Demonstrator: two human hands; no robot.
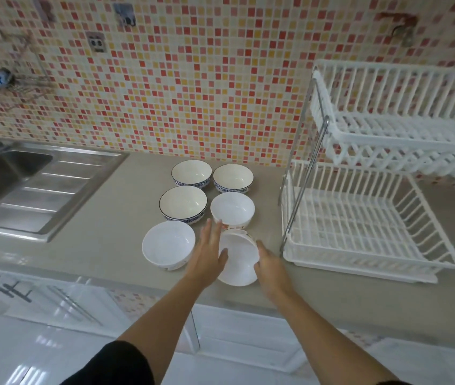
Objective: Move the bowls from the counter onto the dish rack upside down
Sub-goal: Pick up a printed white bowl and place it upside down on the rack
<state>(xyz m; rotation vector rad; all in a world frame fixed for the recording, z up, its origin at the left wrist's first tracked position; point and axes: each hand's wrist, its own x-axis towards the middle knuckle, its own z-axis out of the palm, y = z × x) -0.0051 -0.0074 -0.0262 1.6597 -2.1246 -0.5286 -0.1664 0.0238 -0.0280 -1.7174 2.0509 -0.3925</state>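
Both forearms reach over the counter's (104, 218) edge. The left hand (206, 254), fingers spread flat, presses the tilted white bowl's (238, 261) left rim; the right hand (269, 263) grips its right rim. Five more bowls (183, 202) sit upright just behind and beside it. The white two-tier dish rack (359, 232) stands near, to the right.

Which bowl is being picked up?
The near-right white bowl, tipped up between the left hand and right hand. The other five sit flat on the counter.
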